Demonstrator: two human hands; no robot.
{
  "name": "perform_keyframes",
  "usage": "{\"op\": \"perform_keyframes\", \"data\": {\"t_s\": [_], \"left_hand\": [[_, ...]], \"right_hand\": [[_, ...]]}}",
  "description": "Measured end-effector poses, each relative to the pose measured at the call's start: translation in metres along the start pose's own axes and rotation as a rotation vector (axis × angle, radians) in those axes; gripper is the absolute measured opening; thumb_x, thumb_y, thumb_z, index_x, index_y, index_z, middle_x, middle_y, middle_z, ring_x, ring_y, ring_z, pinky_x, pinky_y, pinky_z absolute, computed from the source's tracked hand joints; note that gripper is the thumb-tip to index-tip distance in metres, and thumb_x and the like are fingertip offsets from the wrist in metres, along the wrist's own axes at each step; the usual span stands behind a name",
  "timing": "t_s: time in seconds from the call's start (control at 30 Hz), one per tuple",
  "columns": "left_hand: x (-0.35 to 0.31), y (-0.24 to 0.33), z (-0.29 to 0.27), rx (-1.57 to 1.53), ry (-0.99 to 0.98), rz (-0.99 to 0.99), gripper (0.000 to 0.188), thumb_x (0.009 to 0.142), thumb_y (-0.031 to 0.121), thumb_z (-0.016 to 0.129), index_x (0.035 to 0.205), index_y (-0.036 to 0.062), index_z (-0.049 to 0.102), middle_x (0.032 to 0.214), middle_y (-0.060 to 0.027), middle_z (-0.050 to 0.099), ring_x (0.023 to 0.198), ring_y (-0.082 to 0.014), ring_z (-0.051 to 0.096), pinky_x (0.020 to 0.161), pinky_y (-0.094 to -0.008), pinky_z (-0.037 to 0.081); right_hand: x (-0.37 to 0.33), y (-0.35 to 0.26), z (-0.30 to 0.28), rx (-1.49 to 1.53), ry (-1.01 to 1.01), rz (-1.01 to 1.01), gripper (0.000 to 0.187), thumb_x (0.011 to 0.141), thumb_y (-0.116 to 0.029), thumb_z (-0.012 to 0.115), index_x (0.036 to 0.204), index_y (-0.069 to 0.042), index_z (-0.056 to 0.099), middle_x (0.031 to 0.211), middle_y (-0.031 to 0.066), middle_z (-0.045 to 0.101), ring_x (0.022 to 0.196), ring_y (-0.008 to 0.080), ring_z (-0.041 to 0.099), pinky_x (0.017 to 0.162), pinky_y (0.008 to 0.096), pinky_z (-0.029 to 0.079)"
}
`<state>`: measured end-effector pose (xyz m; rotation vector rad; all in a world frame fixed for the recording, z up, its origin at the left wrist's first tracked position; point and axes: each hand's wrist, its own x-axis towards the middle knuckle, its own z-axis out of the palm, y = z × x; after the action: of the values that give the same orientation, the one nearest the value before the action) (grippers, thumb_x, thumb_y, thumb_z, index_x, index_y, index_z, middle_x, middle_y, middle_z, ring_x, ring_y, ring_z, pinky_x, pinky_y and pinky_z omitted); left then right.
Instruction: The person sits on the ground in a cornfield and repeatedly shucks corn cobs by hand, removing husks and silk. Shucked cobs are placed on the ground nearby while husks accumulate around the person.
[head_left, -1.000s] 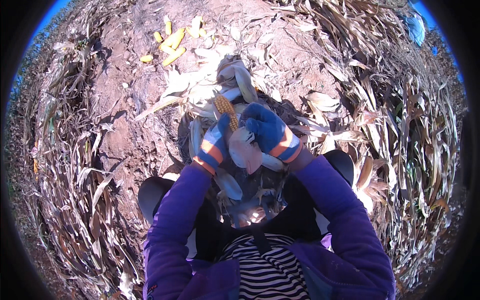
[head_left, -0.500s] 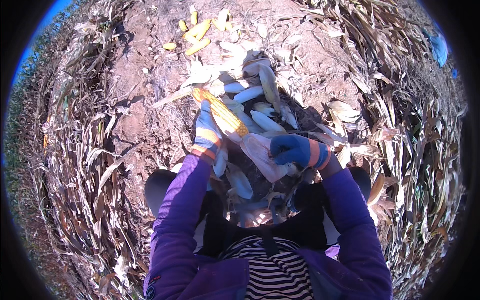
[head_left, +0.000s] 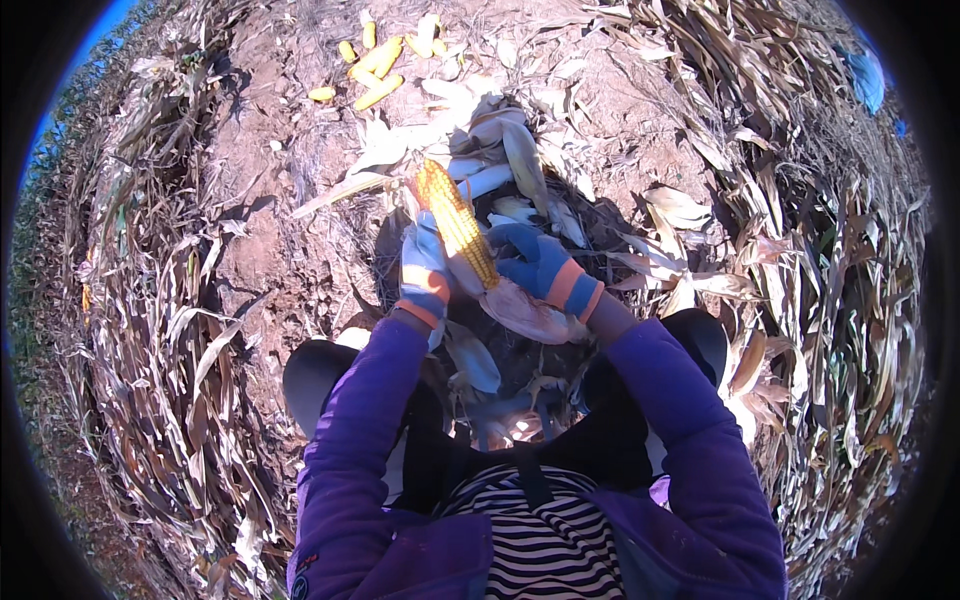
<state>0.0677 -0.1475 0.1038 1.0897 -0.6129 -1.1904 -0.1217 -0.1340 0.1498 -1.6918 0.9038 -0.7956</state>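
A yellow ear of corn (head_left: 459, 226) lies bared in front of me, its pale husk (head_left: 535, 314) peeled back and hanging from the lower end toward the right. Wrapped in a blue and orange work glove, my left hand (head_left: 425, 262) grips the ear from its left side, with some fingers hidden behind it. My right hand (head_left: 540, 262), in a matching glove, is close against the ear's lower right side. Its fingers are bent, and their tips are partly hidden, so whether they grip anything is unclear. Loose pale husks (head_left: 470, 357) lie below the hands.
Several husked yellow cobs (head_left: 377, 92) lie on the bare soil at the far left. A heap of unhusked ears and husks (head_left: 520, 150) sits just beyond my hands. Dry stalks (head_left: 180, 380) line the left side, and more stalks (head_left: 830, 300) the right.
My right hand has left the peeled-back husk and moved left and up to the ear. The ear, with my left hand, has shifted slightly right and stands more upright in view.
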Motion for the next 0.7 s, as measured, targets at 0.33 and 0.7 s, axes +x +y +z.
{"op": "perform_keyframes", "data": {"t_s": [0.33, 0.7], "left_hand": [[0.001, -0.038, -0.008, 0.311, -0.051, 0.173, 0.007, 0.087, 0.006, 0.058, 0.081, 0.0062, 0.055, 0.081, -0.0058, 0.06, 0.072, -0.0156, 0.056, 0.068, -0.0278, 0.049], [0.009, -0.046, -0.027, 0.806, -0.031, 0.38, 0.01, 0.082, 0.011, 0.065, 0.079, 0.0045, 0.057, 0.074, -0.0029, 0.058, 0.064, -0.0137, 0.053, 0.059, -0.0286, 0.045]], "right_hand": [[0.012, 0.03, 0.026, 0.104, 0.163, 0.074, 0.059, 0.07, -0.027, 0.074, 0.117, 0.0, 0.049, 0.103, 0.0177, 0.061, 0.095, 0.0289, 0.06, 0.08, 0.0363, 0.048], [0.018, 0.044, 0.043, 0.27, 0.381, 0.176, 0.072, 0.062, -0.031, 0.081, 0.116, 0.0, 0.046, 0.102, 0.0137, 0.061, 0.092, 0.0223, 0.061, 0.077, 0.0334, 0.049]]}}
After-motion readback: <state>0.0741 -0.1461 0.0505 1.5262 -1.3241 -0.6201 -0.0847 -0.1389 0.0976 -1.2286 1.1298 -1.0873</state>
